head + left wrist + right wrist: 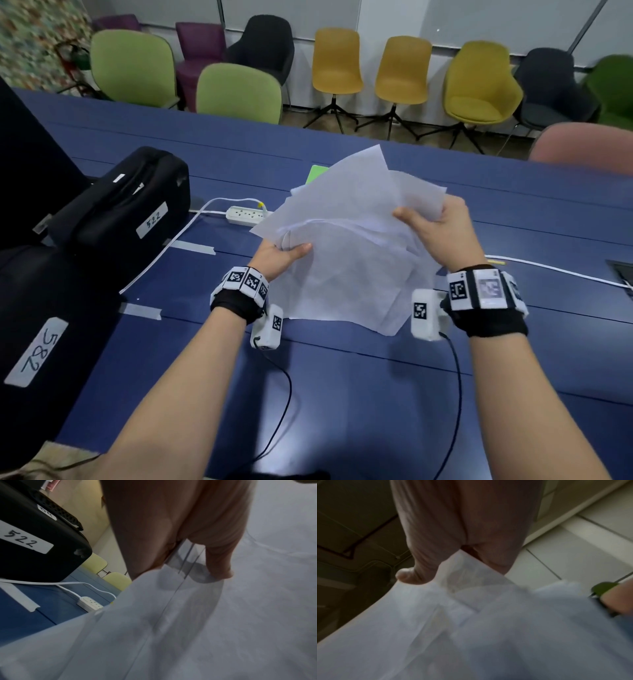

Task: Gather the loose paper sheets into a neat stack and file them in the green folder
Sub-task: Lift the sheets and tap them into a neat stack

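Several white paper sheets [346, 240] are held up above the blue table [342, 394], fanned out unevenly with corners sticking out. My left hand [284, 255] pinches their left edge, thumb on top. My right hand [435, 229] grips their right edge, thumb over the front. A corner of the green folder [317, 173] peeks out on the table behind the sheets; the rest is hidden. In the left wrist view the thumb [217, 561] presses on the paper sheets [205, 615]. In the right wrist view the thumb [412, 574] lies on the blurred paper sheets [471, 635].
Two black cases, one labelled 522 [120, 202] and one labelled 582 [37, 335], stand at the left. A white power strip [245, 215] and its cable lie behind the left hand. Another white cable [555, 270] runs at the right. Chairs [337, 65] line the far side.
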A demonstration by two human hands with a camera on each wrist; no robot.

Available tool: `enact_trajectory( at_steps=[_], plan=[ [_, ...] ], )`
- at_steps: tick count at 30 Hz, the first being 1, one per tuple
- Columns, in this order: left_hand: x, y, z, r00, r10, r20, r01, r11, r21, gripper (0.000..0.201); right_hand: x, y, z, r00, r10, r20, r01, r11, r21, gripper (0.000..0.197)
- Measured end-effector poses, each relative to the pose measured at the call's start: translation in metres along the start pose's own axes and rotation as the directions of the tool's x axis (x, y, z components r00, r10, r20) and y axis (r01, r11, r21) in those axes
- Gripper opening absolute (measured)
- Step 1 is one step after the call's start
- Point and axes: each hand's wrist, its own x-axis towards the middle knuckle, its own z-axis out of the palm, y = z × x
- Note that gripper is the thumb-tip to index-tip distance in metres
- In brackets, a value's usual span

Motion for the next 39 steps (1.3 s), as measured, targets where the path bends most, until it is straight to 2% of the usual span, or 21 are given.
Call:
enact_trajectory(
  at_steps=[2, 4, 6, 8, 10, 12, 15, 16, 19, 21, 24, 26, 28, 30, 32, 33, 35, 37, 39],
  plan=[
    [-0.002, 0.000, 0.000, 1.000, 0.004, 0.002, -0.004, 1.000, 0.017, 0.046, -0.001, -0.001, 0.018, 1.000, 0.007, -0.006, -0.008, 0.999, -0.048, 0.014],
    [-0.005, -0.002, -0.003, 1.000, -0.013, 0.010, 0.013, 1.000, 0.010, 0.048, 0.000, -0.003, 0.030, 0.997, -0.033, -0.075, 0.027, 0.996, -0.087, 0.015],
    [-0.007, -0.003, -0.006, 1.000, -0.019, 0.024, 0.019, 1.000, 0.002, 0.043, 0.001, -0.006, 0.033, 0.986, -0.024, -0.166, 0.030, 0.999, 0.030, 0.003],
    [-0.007, -0.004, -0.008, 1.000, -0.014, 0.016, 0.014, 0.999, 0.041, 0.039, 0.002, -0.008, 0.029, 0.954, 0.090, -0.286, -0.016, 0.968, 0.250, 0.015],
    [-0.005, -0.004, -0.007, 1.000, 0.005, 0.005, -0.005, 0.998, 0.068, 0.037, 0.001, -0.001, 0.024, 0.923, 0.173, -0.344, -0.041, 0.933, 0.359, 0.016],
    [-0.003, -0.003, -0.005, 1.000, 0.020, 0.007, -0.020, 0.998, 0.066, 0.035, -0.003, 0.004, 0.019, 0.923, 0.228, -0.309, -0.113, 0.930, 0.349, 0.015],
    [-0.001, -0.001, -0.003, 1.000, 0.029, 0.000, -0.029, 0.997, 0.068, 0.034, -0.012, 0.016, 0.013, 0.949, 0.223, -0.224, -0.165, 0.954, 0.250, 0.014],
    [-0.001, 0.000, -0.002, 0.999, 0.036, 0.000, -0.036, 0.997, 0.066, 0.035, -0.012, 0.021, 0.011, 0.948, 0.223, -0.227, -0.167, 0.956, 0.241, 0.015],
    [0.000, 0.001, -0.001, 0.999, 0.037, -0.009, -0.037, 0.998, 0.052, 0.037, -0.010, 0.022, 0.007, 0.926, 0.218, -0.308, -0.147, 0.960, 0.238, 0.041],
    [0.001, 0.000, -0.001, 0.999, 0.035, -0.012, -0.035, 0.998, 0.060, 0.035, -0.006, 0.026, 0.009, 0.921, 0.197, -0.336, -0.142, 0.973, 0.182, 0.045],
    [0.003, -0.003, -0.002, 1.000, 0.026, -0.007, -0.026, 0.998, 0.065, 0.033, -0.004, 0.038, 0.013, 0.954, 0.168, -0.248, -0.197, 0.976, -0.097, 0.031],
    [0.004, -0.003, -0.002, 1.000, 0.021, -0.003, -0.021, 0.998, 0.064, 0.033, -0.006, 0.042, 0.014, 0.969, 0.146, -0.197, -0.191, 0.954, -0.232, 0.031],
    [0.005, -0.003, -0.002, 1.000, 0.014, 0.005, -0.014, 0.998, 0.060, 0.033, -0.006, 0.035, 0.012, 0.977, 0.042, -0.211, -0.099, 0.958, -0.270, 0.035],
    [0.006, -0.003, -0.002, 1.000, 0.008, 0.013, -0.009, 0.999, 0.053, 0.035, -0.004, 0.020, 0.014, 0.974, -0.122, -0.190, 0.059, 0.950, -0.305, 0.039],
    [0.007, -0.003, -0.001, 1.000, 0.014, 0.014, -0.014, 0.998, 0.059, 0.037, 0.001, 0.011, 0.022, 0.970, -0.231, -0.081, 0.176, 0.886, -0.429, 0.041],
    [0.007, -0.002, -0.001, 1.000, 0.015, 0.017, -0.016, 0.998, 0.063, 0.037, 0.003, 0.009, 0.029, 0.977, -0.214, 0.001, 0.186, 0.847, -0.498, 0.043],
    [0.005, -0.002, -0.002, 0.999, 0.010, 0.032, -0.012, 0.998, 0.059, 0.037, 0.003, 0.014, 0.041, 0.988, -0.083, 0.133, 0.149, 0.766, -0.625, 0.045],
    [0.004, -0.002, -0.004, 0.999, 0.002, 0.046, -0.003, 0.999, 0.033, 0.042, 0.001, 0.019, 0.049, 0.982, -0.015, 0.188, 0.143, 0.706, -0.694, 0.050],
    [0.002, -0.001, -0.006, 0.999, -0.014, 0.044, 0.012, 0.999, 0.030, 0.046, -0.002, 0.018, 0.051, 0.974, -0.015, 0.224, 0.176, 0.672, -0.719, 0.063]
  ],
)
